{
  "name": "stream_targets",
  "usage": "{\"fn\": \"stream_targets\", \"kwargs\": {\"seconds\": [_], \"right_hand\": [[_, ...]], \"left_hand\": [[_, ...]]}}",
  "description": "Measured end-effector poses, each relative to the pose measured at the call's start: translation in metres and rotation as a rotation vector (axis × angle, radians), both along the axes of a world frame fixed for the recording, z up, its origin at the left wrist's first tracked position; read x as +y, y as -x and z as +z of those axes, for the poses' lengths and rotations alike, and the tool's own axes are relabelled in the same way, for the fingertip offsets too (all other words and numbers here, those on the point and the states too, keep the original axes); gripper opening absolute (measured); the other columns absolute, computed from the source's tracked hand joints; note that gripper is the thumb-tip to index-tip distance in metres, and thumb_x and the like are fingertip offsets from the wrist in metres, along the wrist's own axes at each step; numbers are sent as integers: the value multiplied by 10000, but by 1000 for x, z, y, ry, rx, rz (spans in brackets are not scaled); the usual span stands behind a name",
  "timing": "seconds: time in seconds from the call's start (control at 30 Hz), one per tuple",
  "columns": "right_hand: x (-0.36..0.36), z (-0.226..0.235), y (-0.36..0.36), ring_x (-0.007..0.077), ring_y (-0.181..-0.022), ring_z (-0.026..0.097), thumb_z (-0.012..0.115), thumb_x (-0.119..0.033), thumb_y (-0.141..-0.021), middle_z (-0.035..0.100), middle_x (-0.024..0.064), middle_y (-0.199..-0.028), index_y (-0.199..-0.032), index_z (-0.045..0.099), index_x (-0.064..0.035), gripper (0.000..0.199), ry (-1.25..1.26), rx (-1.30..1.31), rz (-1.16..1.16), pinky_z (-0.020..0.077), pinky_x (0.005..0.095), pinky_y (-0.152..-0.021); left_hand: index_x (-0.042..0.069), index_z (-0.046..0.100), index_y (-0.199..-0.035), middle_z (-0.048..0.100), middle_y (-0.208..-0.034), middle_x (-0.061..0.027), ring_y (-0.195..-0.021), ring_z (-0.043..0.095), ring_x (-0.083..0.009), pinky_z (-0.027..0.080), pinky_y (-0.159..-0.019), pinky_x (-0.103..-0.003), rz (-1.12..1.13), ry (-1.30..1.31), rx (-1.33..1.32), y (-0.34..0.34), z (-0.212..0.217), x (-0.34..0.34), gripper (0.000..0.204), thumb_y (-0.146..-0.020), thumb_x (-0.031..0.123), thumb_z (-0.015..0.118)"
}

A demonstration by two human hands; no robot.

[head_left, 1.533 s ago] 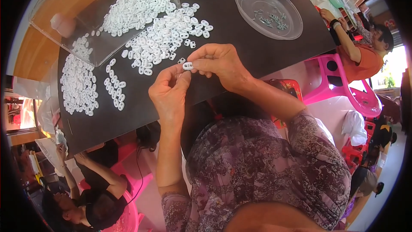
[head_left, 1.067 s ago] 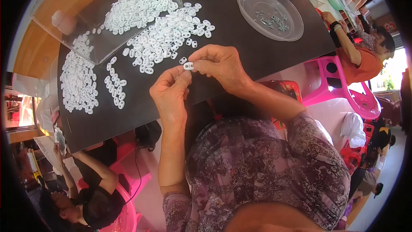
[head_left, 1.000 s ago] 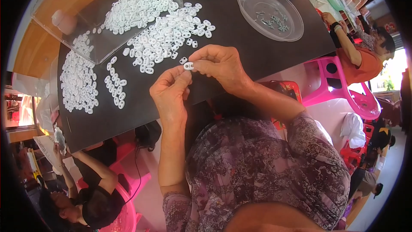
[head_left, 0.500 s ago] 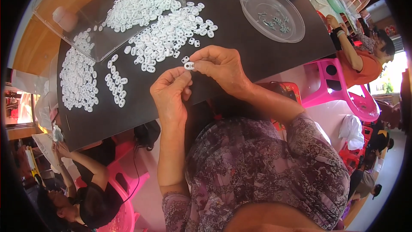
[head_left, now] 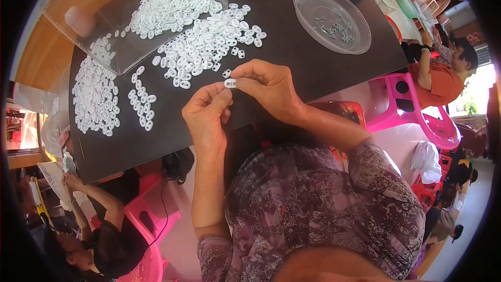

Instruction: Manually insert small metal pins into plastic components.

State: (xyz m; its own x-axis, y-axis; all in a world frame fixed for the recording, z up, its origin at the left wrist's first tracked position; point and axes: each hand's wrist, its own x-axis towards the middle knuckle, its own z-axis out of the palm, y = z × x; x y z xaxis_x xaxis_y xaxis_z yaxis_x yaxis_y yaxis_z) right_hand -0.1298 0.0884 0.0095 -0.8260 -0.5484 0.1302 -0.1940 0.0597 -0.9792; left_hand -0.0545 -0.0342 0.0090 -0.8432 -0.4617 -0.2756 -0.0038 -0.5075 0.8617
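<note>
A dark brown, flat-topped surface (head_left: 282, 26) fills the upper middle of the view, with a clear, rigid plastic box (head_left: 119, 71) towards its far left. A broad heap of small white plastic pieces (head_left: 201, 47) lies beyond the hands, and a shallow, round, clear plastic dish (head_left: 334, 2) holding thin grey-green bits (head_left: 336, 32) sits further right.

Little has changed over the last second or so: the view has shifted slightly, while the left hand (head_left: 207, 112) and right hand (head_left: 274, 91) stay together near the surface's front edge. Both are pinching the same piece, the left at its lower left, the right at its right end, so it seems to be still in work.

That small, glossy white oval plastic piece (head_left: 229, 83) is held level between the fingertips, showing dark openings; finer detail is too small to tell. Just beyond it lies a loose white piece (head_left: 226, 73).
</note>
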Motion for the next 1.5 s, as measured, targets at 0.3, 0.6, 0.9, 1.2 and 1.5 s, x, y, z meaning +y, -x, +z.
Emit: {"fn": "stream_targets", "kwargs": {"seconds": [0.3,0.6,0.9,1.2,1.5], "right_hand": [[0,1,-1,102,-785,582,589,6,-807,631,46,-837,-915,617,19,112,-2,145,-81,466,237,-696],[7,0,18,157,-692,568,606,-6,-776,617,57,-786,-873,626,1,100,-127,524,-38,452,275,-617],[6,9,18,41,-635,529,625,-65,-778,622,20,-721,-895,647,4,138,47,-179,70,402,175,-546],[6,4,17,51,-631,530,640,-64,-776,611,16,-740,-892,642,7,136,40,-155,112,413,195,-552],[13,-13,55,294,-660,504,563,95,-615,552,115,-777,-843,597,-5,251,-279,1132,21,436,342,-565]], "left_hand": [[-40,645,-845,575,-653,-23,-494,448,-41,297,-434,-156,21,49,-3,-1,-1,-1,89,-768,0,626],[-44,647,-864,586,-679,-14,-523,463,-38,311,-443,-157,60,98,-3,0,-2,1,107,-778,17,629],[-31,651,-854,578,-662,-13,-513,442,-28,304,-446,-151,15,152,33,4,3,0,102,-794,50,633],[-29,653,-848,565,-642,-14,-486,427,-42,292,-433,-166,-1,211,71,8,-5,-2,123,-788,78,665],[-16,652,-879,561,-670,7,-524,426,-28,295,-446,-154,76,378,106,5,-11,-11,124,-797,77,649]]}}
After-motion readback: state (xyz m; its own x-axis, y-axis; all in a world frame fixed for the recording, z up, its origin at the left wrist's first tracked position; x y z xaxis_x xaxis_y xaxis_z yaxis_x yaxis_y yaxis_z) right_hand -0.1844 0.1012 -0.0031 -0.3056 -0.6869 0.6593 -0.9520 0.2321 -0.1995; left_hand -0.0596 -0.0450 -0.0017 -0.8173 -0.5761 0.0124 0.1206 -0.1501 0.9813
